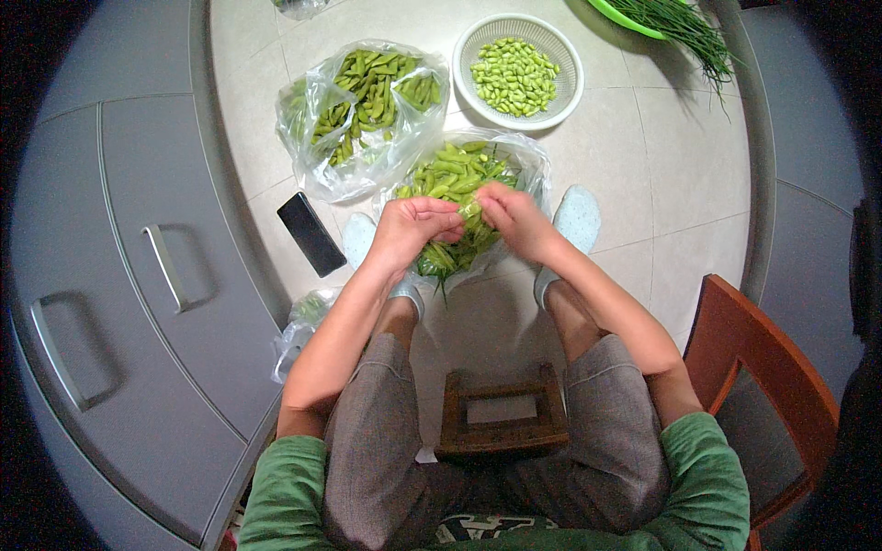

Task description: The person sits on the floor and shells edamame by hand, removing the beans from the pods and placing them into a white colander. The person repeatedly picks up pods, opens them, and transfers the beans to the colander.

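Both hands meet over a clear plastic bag [534, 155] on the floor, which holds green soybean pods [448, 172] and some darker green scraps. A pale green soybean pod [470, 206], partly blurred, spans the gap between my fingers. My left hand [422, 222] pinches one end with thumb and forefinger. At the other end, my right hand [515, 219] grips it with curled fingers, smeared by motion. Beyond them, a white plastic colander [570, 96] contains shelled green soybeans [515, 77]. A second plastic bag [303, 148] at the upper left holds more pods [375, 82].
A black smartphone [311, 234] lies on the tiles left of my foot. Green stalks [689, 34] overhang a bright green bowl [623, 19] at upper right. Another plastic bag [296, 337] rests by the grey cabinets [158, 165]. A wooden chair [765, 365] stands at right.
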`<move>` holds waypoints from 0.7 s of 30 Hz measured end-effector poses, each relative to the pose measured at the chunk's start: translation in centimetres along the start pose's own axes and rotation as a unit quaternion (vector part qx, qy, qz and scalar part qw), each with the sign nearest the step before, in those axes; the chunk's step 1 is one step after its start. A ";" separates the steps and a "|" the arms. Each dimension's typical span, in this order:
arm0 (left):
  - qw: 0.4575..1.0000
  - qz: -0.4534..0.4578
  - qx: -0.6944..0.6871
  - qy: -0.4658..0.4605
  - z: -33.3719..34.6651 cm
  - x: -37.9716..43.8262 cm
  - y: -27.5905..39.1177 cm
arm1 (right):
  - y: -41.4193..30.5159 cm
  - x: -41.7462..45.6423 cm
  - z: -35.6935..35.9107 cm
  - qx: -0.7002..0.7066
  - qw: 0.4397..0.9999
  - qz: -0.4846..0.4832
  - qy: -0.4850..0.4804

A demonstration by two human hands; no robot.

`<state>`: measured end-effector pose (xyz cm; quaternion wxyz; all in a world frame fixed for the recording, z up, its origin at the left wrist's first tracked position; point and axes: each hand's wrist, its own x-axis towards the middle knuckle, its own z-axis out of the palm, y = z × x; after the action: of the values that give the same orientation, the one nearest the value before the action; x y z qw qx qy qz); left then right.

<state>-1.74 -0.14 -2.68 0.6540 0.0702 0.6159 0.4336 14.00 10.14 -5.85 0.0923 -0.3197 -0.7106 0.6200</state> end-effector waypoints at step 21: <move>0.990 0.065 0.123 0.004 0.2 0.0 -0.5 | -1.6 0.7 -1.6 -0.071 0.995 -0.042 -0.048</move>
<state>-1.32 -0.42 -2.94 0.6085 0.1884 0.6614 0.3959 13.74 11.79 -4.24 0.0610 -0.2654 -0.7689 0.5785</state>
